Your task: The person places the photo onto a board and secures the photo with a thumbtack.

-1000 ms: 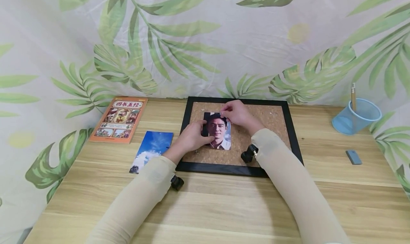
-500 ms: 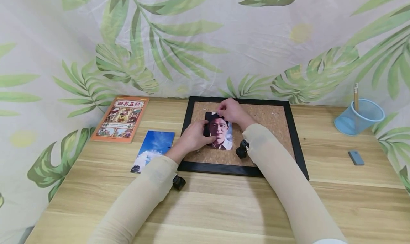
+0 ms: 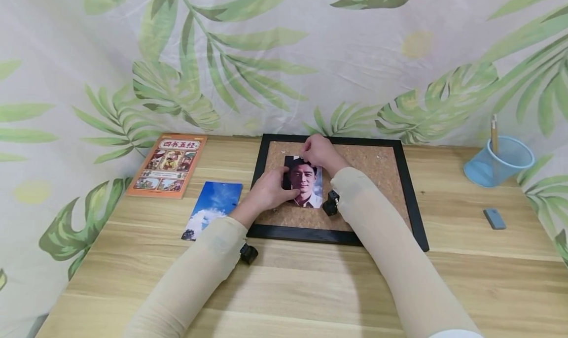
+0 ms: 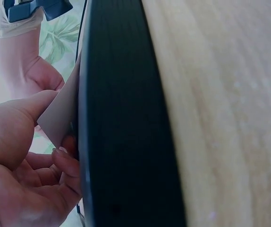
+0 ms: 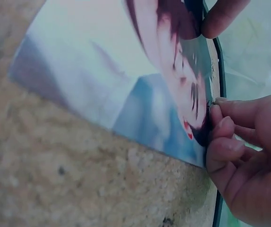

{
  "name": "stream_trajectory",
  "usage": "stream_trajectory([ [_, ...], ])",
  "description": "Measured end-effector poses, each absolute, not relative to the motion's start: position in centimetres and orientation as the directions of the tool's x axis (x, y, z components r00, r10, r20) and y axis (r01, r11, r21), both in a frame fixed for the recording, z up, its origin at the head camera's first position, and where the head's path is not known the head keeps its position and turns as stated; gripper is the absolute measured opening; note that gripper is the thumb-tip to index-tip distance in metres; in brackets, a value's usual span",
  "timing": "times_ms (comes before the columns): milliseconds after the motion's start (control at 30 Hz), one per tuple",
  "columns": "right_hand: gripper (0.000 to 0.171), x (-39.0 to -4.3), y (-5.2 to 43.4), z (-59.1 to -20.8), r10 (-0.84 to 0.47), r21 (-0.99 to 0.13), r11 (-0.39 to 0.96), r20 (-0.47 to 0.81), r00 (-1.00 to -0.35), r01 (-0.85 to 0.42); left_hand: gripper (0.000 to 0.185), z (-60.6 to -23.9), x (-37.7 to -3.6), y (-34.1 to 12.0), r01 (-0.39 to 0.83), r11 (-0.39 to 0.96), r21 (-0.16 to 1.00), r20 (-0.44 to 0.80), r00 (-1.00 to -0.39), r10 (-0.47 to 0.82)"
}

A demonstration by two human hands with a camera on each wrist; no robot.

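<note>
Cork board (image 3: 372, 168) under the portrait photo (image 3: 306, 185); my left hand (image 3: 266, 192) pinches its edge, my right hand (image 3: 320, 153) pinches the top; next, I judge, careful pressing flat.

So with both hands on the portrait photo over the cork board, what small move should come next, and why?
Probably press the right hand down at the photo's top edge. The left hand holds the portrait photo by its left edge on the cork board, and the right hand's fingertips pinch something small there, too hidden to name.
</note>
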State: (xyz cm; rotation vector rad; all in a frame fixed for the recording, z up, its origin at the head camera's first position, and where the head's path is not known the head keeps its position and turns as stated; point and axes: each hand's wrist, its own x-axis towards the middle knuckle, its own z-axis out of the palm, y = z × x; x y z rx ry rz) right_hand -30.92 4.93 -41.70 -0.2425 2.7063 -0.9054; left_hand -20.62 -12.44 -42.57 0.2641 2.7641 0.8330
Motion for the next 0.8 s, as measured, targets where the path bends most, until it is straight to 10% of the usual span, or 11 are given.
stream_trajectory([
  [367, 0.038, -31.4, 5.8, -42.4, -0.099, -0.650, 0.739, -0.369, -0.924, 0.180, 0.078, -42.3, -20.7, -12.3, 0.098, 0.823, 0.559, -0.184, -0.953, 0.239],
  [800, 0.027, -31.7, 6.6, -42.7, -0.179, -0.678, 0.717, -0.404, -0.897, 0.162, 0.077, -42.1, -20.9, -12.1, 0.110, 0.855, 0.507, -0.211, -0.946, 0.247],
])
